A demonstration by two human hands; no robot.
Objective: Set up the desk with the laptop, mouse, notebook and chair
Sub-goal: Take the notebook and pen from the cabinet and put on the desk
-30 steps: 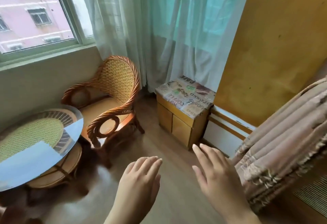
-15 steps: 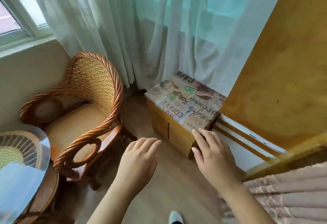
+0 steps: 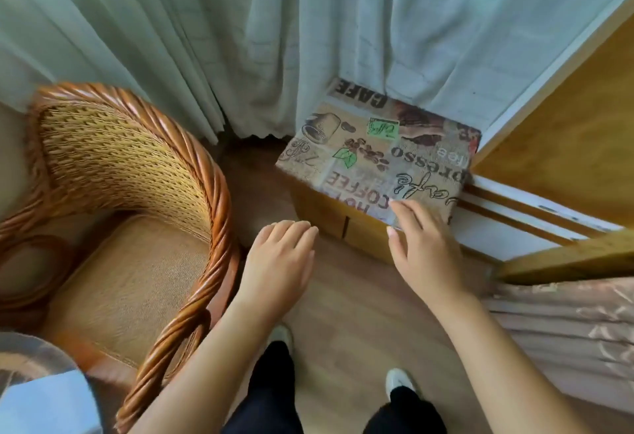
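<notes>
Both hands are empty and spread: the left hand (image 3: 279, 262) hovers, the right hand (image 3: 423, 248) reaches the coffee-print stool (image 3: 377, 155) at one o'clock. The rattan chair (image 3: 116, 200) waits at nine; no laptop, mouse or notebook shows, so setup seems barely begun.

Bare floor (image 3: 350, 299) lies open between the wicker chair (image 3: 130, 200) on the left and the cloth-topped stool (image 3: 374, 155), with curtains (image 3: 240, 39) close behind.

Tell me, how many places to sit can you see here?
2. A wicker armchair stands at the left beside the curtain; a small wooden stool with a coffee-print cushion sits at the right, against the curtain. More may lie outside the view.
</notes>
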